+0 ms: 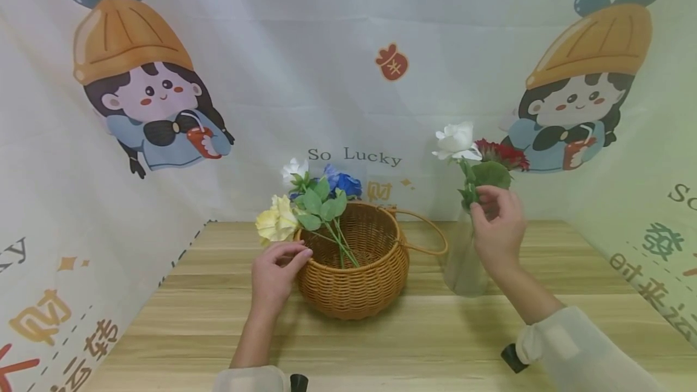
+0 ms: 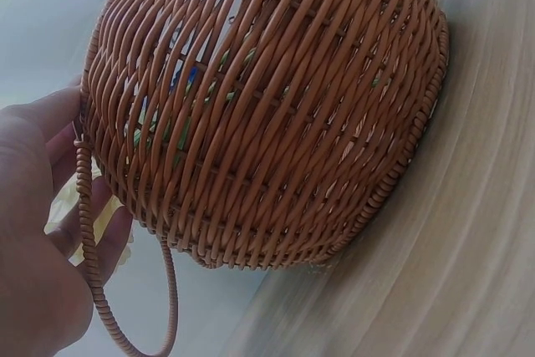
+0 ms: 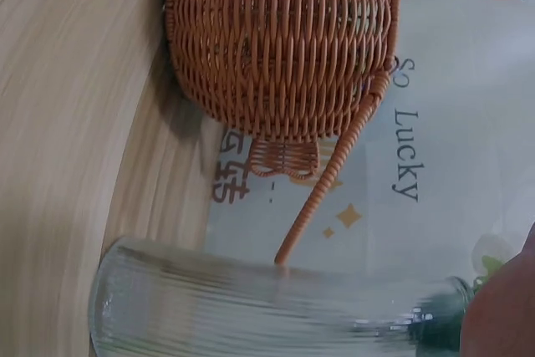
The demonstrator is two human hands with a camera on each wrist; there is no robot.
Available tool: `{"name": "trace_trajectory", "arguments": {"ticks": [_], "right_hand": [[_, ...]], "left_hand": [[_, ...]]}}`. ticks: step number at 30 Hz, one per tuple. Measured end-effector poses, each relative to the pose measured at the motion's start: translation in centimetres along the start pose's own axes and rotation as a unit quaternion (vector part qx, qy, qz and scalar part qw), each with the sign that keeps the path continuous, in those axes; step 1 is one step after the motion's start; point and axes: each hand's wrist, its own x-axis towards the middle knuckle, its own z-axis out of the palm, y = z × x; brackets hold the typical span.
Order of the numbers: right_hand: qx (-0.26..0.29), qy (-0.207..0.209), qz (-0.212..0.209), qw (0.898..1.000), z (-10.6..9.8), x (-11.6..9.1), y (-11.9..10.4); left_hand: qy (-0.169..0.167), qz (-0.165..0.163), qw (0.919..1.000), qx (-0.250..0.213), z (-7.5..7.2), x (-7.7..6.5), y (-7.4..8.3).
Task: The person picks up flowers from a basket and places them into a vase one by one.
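A round wicker basket (image 1: 354, 289) stands mid-table, and my left hand (image 1: 274, 274) grips its left rim between thumb and fingers. Over that rim lean a yellow flower (image 1: 276, 221), a white flower (image 1: 295, 173) and blue flowers (image 1: 347, 184), their green stems inside. To the right is a clear ribbed glass vase (image 3: 276, 303). My right hand (image 1: 501, 228) pinches the stem of a white rose (image 1: 456, 141) at the vase's mouth. Beside that rose is a red flower (image 1: 503, 155) with a broad green leaf. The stems' lower ends are hard to make out.
The basket's looped handle (image 1: 430, 253) sticks out to the right, towards the vase. A pale printed cloth (image 1: 327, 77) hangs behind and at both sides of the wooden table (image 1: 425, 343).
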Motion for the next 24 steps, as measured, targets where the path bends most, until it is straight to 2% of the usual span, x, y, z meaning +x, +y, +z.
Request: {"name": "trace_trajectory", "arguments": {"ticks": [6,10,15,22,24], "right_hand": [[0.016,-0.009,-0.047,0.999,0.7,-0.6,-0.5],[0.031,-0.036,-0.069,0.996,1.5,-1.2,-0.7],[0.023,-0.118,-0.035,0.992,2.5,-2.0,-1.1],[-0.001,-0.211,-0.001,0.978,4.1,-2.8,-1.8],[-0.007,-0.231,-0.002,0.973,4.6,-3.0,-2.1]], "left_hand": [[-0.006,0.000,1.0000,-0.004,0.0,0.1,0.0],[-0.007,-0.003,1.0000,-0.006,0.0,0.1,0.1],[-0.010,-0.016,0.9998,0.001,-0.1,0.1,0.1],[-0.014,-0.026,0.9995,0.012,0.2,1.2,-3.7],[-0.017,-0.035,0.9991,0.020,0.2,1.3,-3.6]]}}
